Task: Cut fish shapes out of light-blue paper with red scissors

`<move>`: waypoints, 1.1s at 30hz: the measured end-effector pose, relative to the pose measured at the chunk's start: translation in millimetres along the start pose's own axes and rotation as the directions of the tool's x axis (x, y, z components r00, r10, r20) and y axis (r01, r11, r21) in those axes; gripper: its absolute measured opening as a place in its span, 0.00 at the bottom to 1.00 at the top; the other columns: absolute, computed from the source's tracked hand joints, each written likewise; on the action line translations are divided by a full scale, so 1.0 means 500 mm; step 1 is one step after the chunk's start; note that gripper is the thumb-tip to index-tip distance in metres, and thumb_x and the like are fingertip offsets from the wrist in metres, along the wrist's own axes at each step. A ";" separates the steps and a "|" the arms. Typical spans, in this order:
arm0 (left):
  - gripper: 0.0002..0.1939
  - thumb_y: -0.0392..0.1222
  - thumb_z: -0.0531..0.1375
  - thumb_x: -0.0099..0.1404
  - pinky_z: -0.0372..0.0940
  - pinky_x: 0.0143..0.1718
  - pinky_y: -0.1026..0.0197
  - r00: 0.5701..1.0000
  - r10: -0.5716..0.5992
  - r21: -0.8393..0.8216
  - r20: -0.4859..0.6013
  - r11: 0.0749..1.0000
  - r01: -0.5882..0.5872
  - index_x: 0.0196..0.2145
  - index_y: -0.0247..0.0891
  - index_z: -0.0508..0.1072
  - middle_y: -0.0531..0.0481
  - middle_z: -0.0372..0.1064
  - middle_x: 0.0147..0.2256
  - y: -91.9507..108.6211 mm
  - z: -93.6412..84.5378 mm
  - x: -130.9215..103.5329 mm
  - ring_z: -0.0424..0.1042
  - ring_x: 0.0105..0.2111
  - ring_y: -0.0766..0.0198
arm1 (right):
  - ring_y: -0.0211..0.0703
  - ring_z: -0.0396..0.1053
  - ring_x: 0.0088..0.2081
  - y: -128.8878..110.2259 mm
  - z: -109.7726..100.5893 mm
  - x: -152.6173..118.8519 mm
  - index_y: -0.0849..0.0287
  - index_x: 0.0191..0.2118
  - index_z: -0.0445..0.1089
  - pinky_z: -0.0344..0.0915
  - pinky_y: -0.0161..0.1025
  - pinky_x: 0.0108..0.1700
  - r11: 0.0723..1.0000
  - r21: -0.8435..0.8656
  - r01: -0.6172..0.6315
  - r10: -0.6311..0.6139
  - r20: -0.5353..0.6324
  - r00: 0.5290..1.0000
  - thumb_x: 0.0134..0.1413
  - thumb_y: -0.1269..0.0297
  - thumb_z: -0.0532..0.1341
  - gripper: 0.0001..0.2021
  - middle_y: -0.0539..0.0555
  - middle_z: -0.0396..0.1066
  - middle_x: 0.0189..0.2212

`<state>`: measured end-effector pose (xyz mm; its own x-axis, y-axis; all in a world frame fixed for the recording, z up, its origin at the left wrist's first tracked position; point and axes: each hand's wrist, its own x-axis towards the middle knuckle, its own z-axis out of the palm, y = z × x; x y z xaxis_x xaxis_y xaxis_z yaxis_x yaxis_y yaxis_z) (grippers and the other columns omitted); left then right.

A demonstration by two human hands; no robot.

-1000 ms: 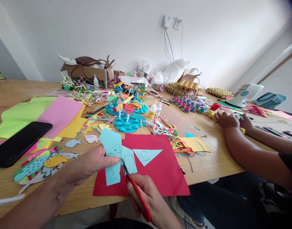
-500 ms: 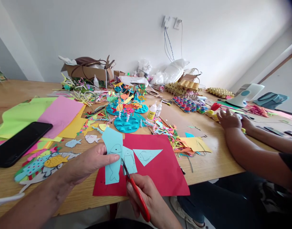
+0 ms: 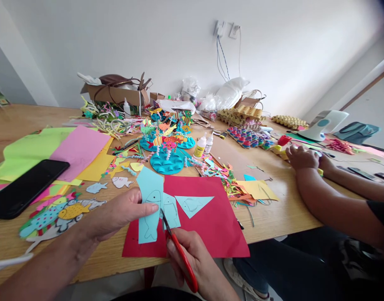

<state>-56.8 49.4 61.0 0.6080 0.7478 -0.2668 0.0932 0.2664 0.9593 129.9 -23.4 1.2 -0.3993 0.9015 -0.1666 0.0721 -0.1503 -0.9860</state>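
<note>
My left hand (image 3: 129,211) pinches a light blue paper piece (image 3: 149,228) between thumb and fingers; a fish outline is drawn on it in dark line. My right hand (image 3: 190,255) grips red-handled scissors (image 3: 184,259), whose dark blades meet the right edge of that paper. Beneath both lies a red sheet (image 3: 211,234). On it rest a light blue triangle (image 3: 192,205) with a fish drawing and another light blue piece (image 3: 171,213), partly hidden behind the held paper. Cut-out paper fish (image 3: 73,212) are piled left of my left arm.
A black phone (image 3: 29,188) lies on coloured paper sheets (image 3: 82,152) at left. Blue bases with paper fish (image 3: 167,161), glue bottles (image 3: 200,146) and paper scraps (image 3: 229,179) stand or lie beyond the red sheet. At right, another person's hands (image 3: 303,159) work near egg cartons (image 3: 242,115).
The held blue paper has shifted very slightly to the right and tilted a little. The scissors and my right hand stay nearly in place.
</note>
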 end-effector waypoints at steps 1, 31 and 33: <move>0.12 0.45 0.60 0.60 0.68 0.42 0.54 1.000 -0.001 -0.002 0.003 1.000 0.001 0.39 0.38 0.78 0.48 0.79 0.34 -0.001 -0.001 0.000 0.75 0.37 0.54 | 0.29 0.51 0.15 0.000 -0.001 -0.001 0.58 0.21 0.53 0.49 0.26 0.16 1.000 0.003 -0.005 0.005 0.003 1.000 0.60 0.49 0.53 0.22 0.43 0.52 0.14; 0.10 0.45 0.62 0.59 0.69 0.34 0.63 0.999 -0.035 -0.095 0.017 0.995 0.036 0.34 0.37 0.79 0.49 0.79 0.30 -0.005 -0.004 0.004 0.74 0.31 0.61 | 0.30 0.53 0.15 -0.007 -0.004 -0.003 0.58 0.20 0.54 0.50 0.26 0.16 0.999 -0.042 0.016 -0.016 -0.010 1.000 0.60 0.54 0.54 0.20 0.43 0.52 0.13; 0.09 0.44 0.62 0.59 0.69 0.34 0.62 0.999 -0.038 -0.103 0.014 0.994 0.039 0.35 0.37 0.79 0.49 0.79 0.30 -0.006 -0.003 0.004 0.74 0.31 0.60 | 0.30 0.53 0.15 -0.009 -0.005 -0.003 0.58 0.20 0.54 0.50 0.26 0.16 0.999 -0.044 0.018 -0.019 -0.007 1.000 0.60 0.51 0.54 0.22 0.43 0.52 0.13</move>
<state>-57.1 51.0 57.6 0.6149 0.7286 -0.3018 0.0352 0.3570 0.9334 132.4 -23.1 6.0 -0.3942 0.9070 -0.1482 0.1052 -0.1157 -0.9877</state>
